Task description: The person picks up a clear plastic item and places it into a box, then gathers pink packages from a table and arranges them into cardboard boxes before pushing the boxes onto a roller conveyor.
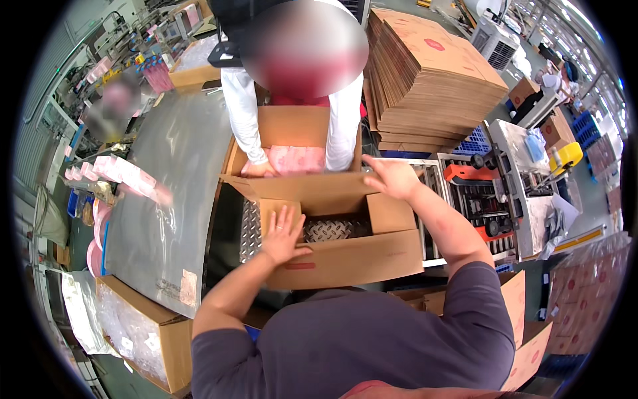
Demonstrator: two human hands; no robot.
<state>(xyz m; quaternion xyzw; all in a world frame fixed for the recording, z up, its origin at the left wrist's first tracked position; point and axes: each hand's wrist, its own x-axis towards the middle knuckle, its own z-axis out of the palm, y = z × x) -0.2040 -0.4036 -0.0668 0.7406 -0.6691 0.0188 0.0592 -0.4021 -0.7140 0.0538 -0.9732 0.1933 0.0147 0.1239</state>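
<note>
In front of me is a cardboard box [345, 260], its flaps apart. A metal surface with raised diamond tread [330, 230] shows through its middle. My left hand [282, 238] lies on the box's left flap, fingers spread, thumb toward the near flap. My right hand [393, 178] is at the right end of the far flap [319, 187], fingers stretched and thumb apart; whether it presses on the flap I cannot tell. Just beyond, a co-worker in white sleeves [240, 106] reaches into a second box [286, 123], which holds pink packages [297, 159].
A tall stack of flattened cartons [425, 73] stands far right. Right of my box are conveyor rollers [432, 189] and an orange-and-black machine [480, 199]. A grey metal table [166, 179] lies left, with pink boxes [126, 174] along its edge. A carton of clear plastic [136, 332] sits near left.
</note>
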